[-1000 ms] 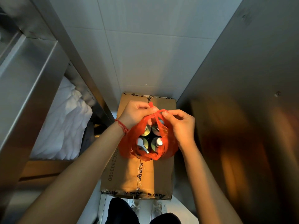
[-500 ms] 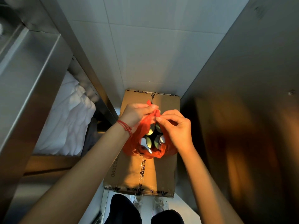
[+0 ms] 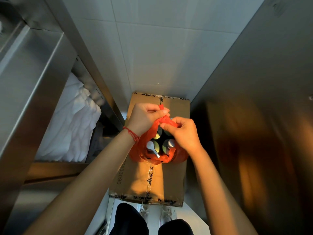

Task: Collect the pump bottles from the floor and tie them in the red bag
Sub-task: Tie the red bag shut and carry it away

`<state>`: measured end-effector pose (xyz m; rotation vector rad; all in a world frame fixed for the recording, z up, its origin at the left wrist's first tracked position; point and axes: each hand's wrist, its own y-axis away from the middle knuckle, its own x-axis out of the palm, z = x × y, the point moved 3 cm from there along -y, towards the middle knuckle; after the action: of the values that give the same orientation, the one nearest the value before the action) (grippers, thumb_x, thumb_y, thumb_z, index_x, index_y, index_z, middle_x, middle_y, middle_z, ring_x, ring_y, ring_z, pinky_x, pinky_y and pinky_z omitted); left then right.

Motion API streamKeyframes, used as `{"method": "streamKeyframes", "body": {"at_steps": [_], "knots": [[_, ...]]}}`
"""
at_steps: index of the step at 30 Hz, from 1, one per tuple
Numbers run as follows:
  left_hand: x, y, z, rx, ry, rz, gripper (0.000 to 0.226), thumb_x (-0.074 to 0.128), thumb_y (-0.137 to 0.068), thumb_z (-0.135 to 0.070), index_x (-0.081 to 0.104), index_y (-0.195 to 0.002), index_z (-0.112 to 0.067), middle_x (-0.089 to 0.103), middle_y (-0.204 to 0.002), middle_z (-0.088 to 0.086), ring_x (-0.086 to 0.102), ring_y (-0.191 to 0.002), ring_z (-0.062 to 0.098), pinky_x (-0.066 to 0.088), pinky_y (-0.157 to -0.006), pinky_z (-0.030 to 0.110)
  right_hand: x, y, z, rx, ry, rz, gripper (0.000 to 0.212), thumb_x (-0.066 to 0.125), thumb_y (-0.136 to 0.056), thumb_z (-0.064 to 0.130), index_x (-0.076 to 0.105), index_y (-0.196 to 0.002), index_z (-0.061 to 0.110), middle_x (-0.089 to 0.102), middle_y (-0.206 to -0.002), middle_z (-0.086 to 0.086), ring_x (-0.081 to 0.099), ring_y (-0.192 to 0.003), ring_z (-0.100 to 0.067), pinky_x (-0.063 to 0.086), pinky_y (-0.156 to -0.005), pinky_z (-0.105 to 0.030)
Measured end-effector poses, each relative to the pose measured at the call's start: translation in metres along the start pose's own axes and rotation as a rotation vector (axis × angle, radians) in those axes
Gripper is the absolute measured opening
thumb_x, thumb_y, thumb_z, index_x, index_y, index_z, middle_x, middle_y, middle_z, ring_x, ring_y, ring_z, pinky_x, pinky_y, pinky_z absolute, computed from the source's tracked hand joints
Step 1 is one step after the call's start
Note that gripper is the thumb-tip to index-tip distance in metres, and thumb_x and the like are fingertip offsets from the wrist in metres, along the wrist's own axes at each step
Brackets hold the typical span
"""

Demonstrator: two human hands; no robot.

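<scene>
The red bag (image 3: 140, 152) stands on a sealed cardboard box (image 3: 176, 177) in a narrow gap. Inside it several pump bottles (image 3: 155, 147) stand upright, their silver pump heads showing through the open mouth. My left hand (image 3: 145, 116) pinches one red handle strip at the bag's far rim. My right hand (image 3: 183, 133) grips the other handle close beside it, over the far bottles. The two handles meet between my fingertips; whether a knot has formed there I cannot tell.
A steel shelf unit (image 3: 30, 82) rises on the left with folded white cloth (image 3: 71, 126) on its lower level. A brushed metal panel (image 3: 254, 116) walls the right side. A tiled wall (image 3: 160, 48) closes the far end. My legs and shoes (image 3: 152, 217) stand just before the box.
My hands have drawn closer together over the bag's far rim, bunching the handles. The bag's mouth has narrowed and the view has tilted slightly.
</scene>
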<state>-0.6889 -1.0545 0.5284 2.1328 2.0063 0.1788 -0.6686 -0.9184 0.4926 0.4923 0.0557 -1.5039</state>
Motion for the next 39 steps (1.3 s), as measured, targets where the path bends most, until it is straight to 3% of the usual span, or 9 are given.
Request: {"method": "streamKeyframes", "body": {"at_steps": [5, 10, 14, 17, 20, 25, 30, 34, 39], "knots": [[0.004, 0.004, 0.001, 0.024, 0.038, -0.036, 0.017, 0.065, -0.074, 0.008, 0.067, -0.088, -0.002, 0.066, -0.082, 0.003, 0.063, -0.059, -0.006, 0.047, -0.057, 0.007, 0.005, 0.002, 0.0, 0.061, -0.156, -0.046, 0.028, 0.064, -0.077, 0.009, 0.058, -0.061, -0.013, 0.046, -0.049, -0.007, 0.041, -0.049, -0.01, 0.034, -0.049, -0.024], [0.004, 0.003, 0.006, -0.016, 0.042, -0.066, 0.013, 0.067, -0.074, 0.002, 0.07, -0.082, -0.008, 0.069, -0.058, -0.013, 0.063, -0.058, -0.004, 0.048, -0.058, 0.007, 0.004, 0.005, 0.001, 0.203, -0.483, 0.052, 0.026, 0.059, -0.078, 0.011, 0.061, -0.052, 0.007, 0.06, -0.058, -0.013, 0.055, -0.061, -0.026, 0.045, -0.062, -0.031], [0.006, 0.004, 0.007, -0.013, 0.061, -0.082, 0.016, 0.068, -0.073, 0.002, 0.069, -0.086, -0.006, 0.068, -0.053, -0.018, 0.063, -0.058, -0.004, 0.047, -0.057, 0.007, 0.006, 0.006, 0.001, 0.338, -0.689, 0.088, 0.032, 0.061, -0.08, 0.03, 0.066, -0.059, 0.007, 0.068, -0.066, -0.013, 0.064, -0.063, -0.024, 0.053, -0.069, -0.031], [0.009, 0.007, 0.01, -0.023, 0.092, -0.115, 0.018, 0.067, -0.074, 0.002, 0.068, -0.09, -0.007, 0.067, -0.052, -0.018, 0.064, -0.058, -0.003, 0.047, -0.056, 0.007, 0.004, 0.007, 0.004, 0.298, -0.646, 0.018, 0.024, 0.067, -0.079, 0.019, 0.068, -0.06, 0.005, 0.07, -0.057, -0.006, 0.065, -0.052, -0.014, 0.051, -0.052, -0.02], [0.011, 0.01, 0.016, -0.039, 0.076, -0.205, 0.014, 0.066, -0.077, -0.001, 0.069, -0.089, -0.009, 0.067, -0.055, -0.017, 0.062, -0.057, -0.006, 0.047, -0.057, 0.007, 0.004, 0.007, 0.004, 0.282, -0.64, -0.078, 0.017, 0.068, -0.078, 0.015, 0.069, -0.063, 0.008, 0.071, -0.059, -0.003, 0.065, -0.057, -0.015, 0.053, -0.058, -0.024], [0.009, 0.014, 0.032, -0.087, 0.033, -0.45, 0.008, 0.071, -0.074, -0.012, 0.072, -0.081, -0.006, 0.062, -0.062, -0.002, 0.055, -0.054, 0.0, 0.043, -0.052, 0.005, 0.001, 0.009, -0.003, 0.23, -0.653, -0.441, 0.022, 0.065, -0.081, 0.014, 0.069, -0.059, 0.017, 0.065, -0.051, 0.008, 0.059, -0.052, -0.007, 0.05, -0.053, -0.02], [-0.012, 0.026, 0.061, -0.225, 0.14, -0.59, 0.004, 0.068, -0.076, -0.008, 0.07, -0.072, -0.009, 0.066, -0.059, -0.006, 0.062, -0.055, 0.005, 0.05, -0.054, 0.016, -0.007, 0.009, -0.018, 0.274, -0.891, -0.624, 0.027, 0.054, -0.089, 0.006, 0.062, -0.063, 0.011, 0.068, -0.049, 0.002, 0.064, -0.049, -0.01, 0.054, -0.055, -0.022], [-0.03, 0.036, 0.085, -0.329, 0.31, -0.659, 0.015, 0.063, -0.078, 0.003, 0.065, -0.067, -0.007, 0.065, -0.043, -0.008, 0.064, -0.047, 0.006, 0.055, -0.051, 0.017, -0.015, 0.017, -0.04, 0.401, -0.937, -0.658, 0.022, 0.051, -0.091, 0.006, 0.058, -0.07, 0.007, 0.065, -0.042, 0.002, 0.06, -0.04, -0.005, 0.049, -0.045, -0.014], [-0.029, 0.034, 0.086, -0.317, 0.33, -0.64, 0.003, 0.063, -0.079, -0.001, 0.066, -0.078, -0.003, 0.069, -0.059, 0.004, 0.067, -0.061, 0.017, 0.057, -0.064, 0.027, -0.021, 0.019, -0.045, 0.405, -0.955, -0.672, 0.019, 0.052, -0.091, 0.009, 0.06, -0.073, 0.007, 0.064, -0.043, 0.003, 0.059, -0.043, -0.006, 0.049, -0.06, -0.024]]}}
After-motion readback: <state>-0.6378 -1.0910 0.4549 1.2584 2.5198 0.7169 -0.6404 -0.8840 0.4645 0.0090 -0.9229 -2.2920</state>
